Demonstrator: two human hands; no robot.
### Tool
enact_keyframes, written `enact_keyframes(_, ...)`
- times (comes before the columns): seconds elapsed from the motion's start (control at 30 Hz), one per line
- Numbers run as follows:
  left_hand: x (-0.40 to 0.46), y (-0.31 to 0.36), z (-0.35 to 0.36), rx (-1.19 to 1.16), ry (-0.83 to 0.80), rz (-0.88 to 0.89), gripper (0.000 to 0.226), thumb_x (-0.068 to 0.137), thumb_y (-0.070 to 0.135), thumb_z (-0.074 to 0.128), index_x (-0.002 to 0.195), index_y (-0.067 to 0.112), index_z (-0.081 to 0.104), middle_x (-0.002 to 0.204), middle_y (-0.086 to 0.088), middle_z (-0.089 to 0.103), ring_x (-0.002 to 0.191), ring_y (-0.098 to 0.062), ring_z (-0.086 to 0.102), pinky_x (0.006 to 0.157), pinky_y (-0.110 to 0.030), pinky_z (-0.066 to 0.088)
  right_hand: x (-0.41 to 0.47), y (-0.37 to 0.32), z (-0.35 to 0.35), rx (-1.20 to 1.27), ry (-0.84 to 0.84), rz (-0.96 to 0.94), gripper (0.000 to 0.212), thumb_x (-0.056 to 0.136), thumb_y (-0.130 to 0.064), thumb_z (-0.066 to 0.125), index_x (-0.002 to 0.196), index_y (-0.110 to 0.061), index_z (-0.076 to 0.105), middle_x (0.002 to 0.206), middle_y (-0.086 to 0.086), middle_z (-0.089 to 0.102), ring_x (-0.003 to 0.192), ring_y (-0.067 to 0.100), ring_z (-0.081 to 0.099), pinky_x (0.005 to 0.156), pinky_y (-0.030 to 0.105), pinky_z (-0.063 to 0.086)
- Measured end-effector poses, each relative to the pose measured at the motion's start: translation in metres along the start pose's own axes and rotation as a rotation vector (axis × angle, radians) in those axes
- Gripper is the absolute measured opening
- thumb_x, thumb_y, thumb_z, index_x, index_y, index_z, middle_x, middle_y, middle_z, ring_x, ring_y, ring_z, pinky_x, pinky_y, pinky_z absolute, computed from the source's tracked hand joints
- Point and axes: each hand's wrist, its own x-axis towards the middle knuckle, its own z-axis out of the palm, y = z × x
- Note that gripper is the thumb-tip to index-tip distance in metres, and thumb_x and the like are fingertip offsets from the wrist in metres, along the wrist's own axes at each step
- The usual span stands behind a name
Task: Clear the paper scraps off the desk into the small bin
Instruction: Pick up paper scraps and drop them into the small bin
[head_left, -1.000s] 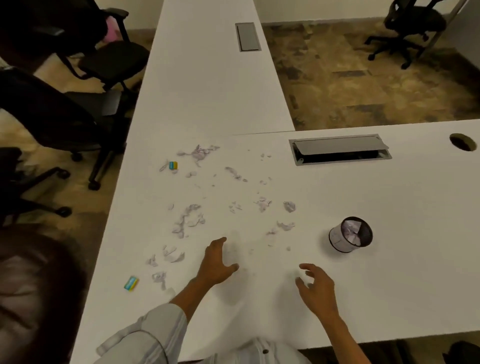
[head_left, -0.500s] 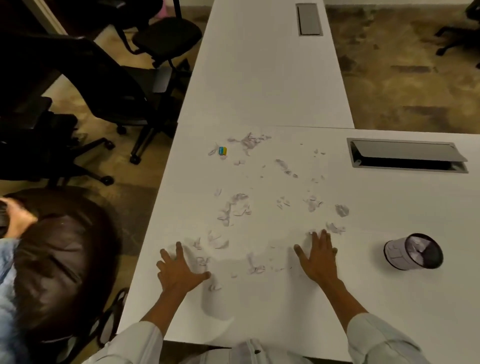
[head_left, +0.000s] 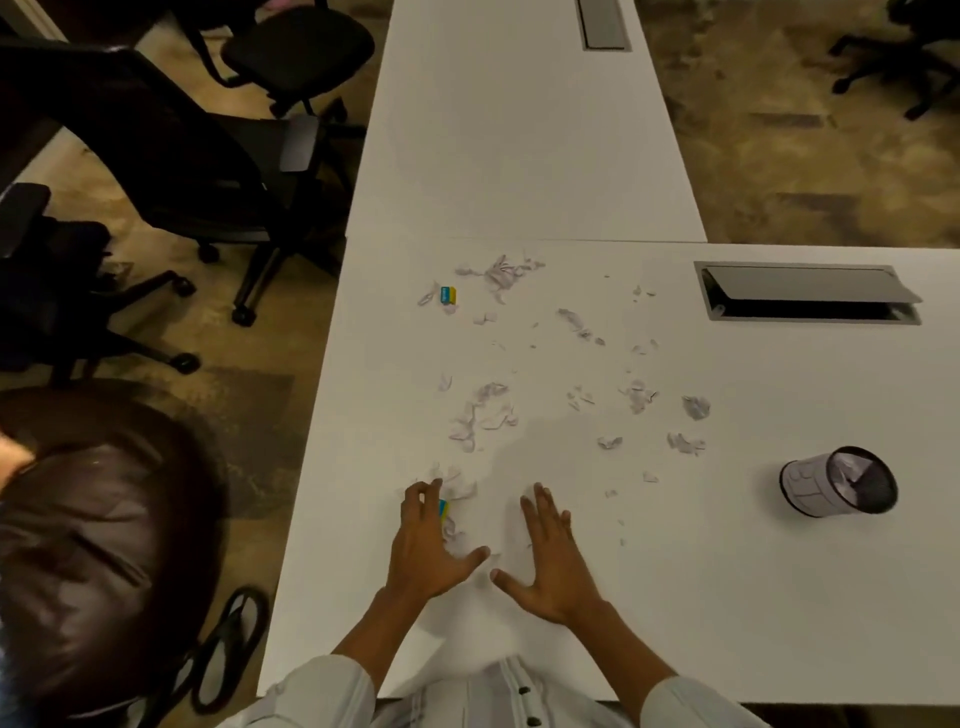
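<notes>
Got both palms down on the white surface (head_left: 753, 597), my left hand (head_left: 428, 545) and right hand (head_left: 553, 564) spread wide and holding nothing, raking the nearest paper scraps (head_left: 457, 532) together between them. A little blue-yellow eraser (head_left: 443, 506) is mixed in by my left fingers. Most scraps sit further out; the small bin (head_left: 836, 488) stands well off to my right. Next I'd probably bunch this pile and scoop it without the eraser.

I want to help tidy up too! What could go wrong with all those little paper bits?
The blue-and-yellow eraser by the left hand might get swept up with the scraps. The small bin lies tipped on its side, so paper could spill back out. Scraps near the desk edge could fall off.
</notes>
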Motion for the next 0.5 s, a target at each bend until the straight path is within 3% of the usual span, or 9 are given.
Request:
enact_keyframes(0.1, 0.014, -0.016, -0.010, 0.212, -0.006, 0.095, 0.134, 0.042, 0.087, 0.060, 0.146, 0.015, 0.016, 0.149, -0.019, 0.020, 0.135, -0.035, 0.021, 0.106, -0.051, 0.028, -0.004, -0.004, 0.002, -0.029, 0.031, 0.068, 0.115, 0.072, -0.082, 0.046, 0.153, -0.012, 0.001, 0.160, 0.007, -0.013, 0.147, 0.020, -0.016, 0.119, 0.053, 0.001)
enact_keyframes(0.2, 0.028, -0.033, -0.020, 0.321, -0.173, 0.099, 0.147, 0.033, 0.094, 0.055, 0.145, 0.028, -0.012, 0.155, -0.020, -0.010, 0.142, -0.039, -0.006, 0.114, -0.056, 0.007, -0.007, -0.008, 0.007, -0.103, -0.029, 0.143, 0.127, 0.062, -0.088, 0.046, 0.153, -0.012, 0.000, 0.159, 0.011, -0.017, 0.145, 0.025, -0.022, 0.116, 0.057, -0.005)
enact_keyframes(0.27, 0.032, -0.041, -0.023, 0.389, -0.276, 0.104, 0.150, 0.026, 0.095, 0.054, 0.139, 0.038, -0.026, 0.154, -0.015, -0.022, 0.141, -0.039, -0.015, 0.114, -0.055, 0.003, -0.002, -0.015, 0.009, -0.158, -0.075, 0.150, 0.132, 0.058, -0.091, 0.044, 0.152, -0.013, -0.005, 0.156, 0.014, -0.023, 0.143, 0.028, -0.027, 0.114, 0.058, -0.010)
enact_keyframes(0.4, 0.027, -0.042, -0.015, 0.485, -0.331, 0.175, 0.151, 0.025, 0.094, 0.054, 0.134, 0.039, -0.034, 0.155, -0.013, -0.020, 0.142, -0.036, -0.013, 0.116, -0.053, 0.003, 0.021, -0.032, 0.010, -0.210, -0.136, 0.064, 0.134, 0.057, -0.090, 0.043, 0.152, -0.012, -0.010, 0.156, 0.015, -0.025, 0.142, 0.028, -0.030, 0.113, 0.061, -0.009)
enact_keyframes(0.5, 0.015, -0.035, -0.003, 0.469, -0.300, 0.210, 0.135, 0.050, 0.079, 0.064, 0.143, 0.030, -0.020, 0.156, -0.011, -0.010, 0.144, -0.033, -0.003, 0.117, -0.048, 0.005, 0.038, -0.044, 0.009, -0.212, -0.173, -0.060, 0.132, 0.058, -0.091, 0.042, 0.151, -0.014, -0.011, 0.157, 0.012, -0.023, 0.143, 0.025, -0.028, 0.113, 0.059, -0.010)
